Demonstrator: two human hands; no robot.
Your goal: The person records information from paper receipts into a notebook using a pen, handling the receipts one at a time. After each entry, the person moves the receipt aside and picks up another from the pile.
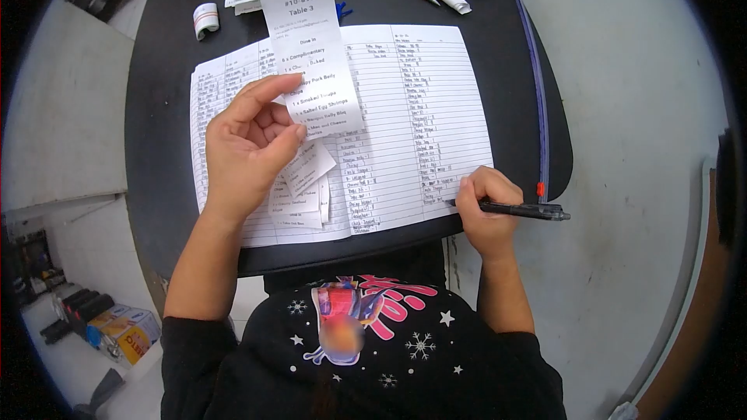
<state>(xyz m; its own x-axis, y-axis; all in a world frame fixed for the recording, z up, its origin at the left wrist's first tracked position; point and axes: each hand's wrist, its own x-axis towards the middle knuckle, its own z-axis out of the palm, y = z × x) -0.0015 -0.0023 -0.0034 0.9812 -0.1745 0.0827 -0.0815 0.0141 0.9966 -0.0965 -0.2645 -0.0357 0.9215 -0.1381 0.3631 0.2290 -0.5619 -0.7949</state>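
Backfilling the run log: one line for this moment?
left hand: holding Table 3 receipt | right hand: holding black pen | ruled notebook: open on black table

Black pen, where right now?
Head view, right of centre: the black pen is in the right hand, tip near the notebook's lower right corner.

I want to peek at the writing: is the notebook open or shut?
Open: the lined notebook lies spread on the black table, handwriting showing on both pages.

Receipt (317,58): #10-895 | Table 3 | Dine In | seemingly "Salted Egg Shrimps"
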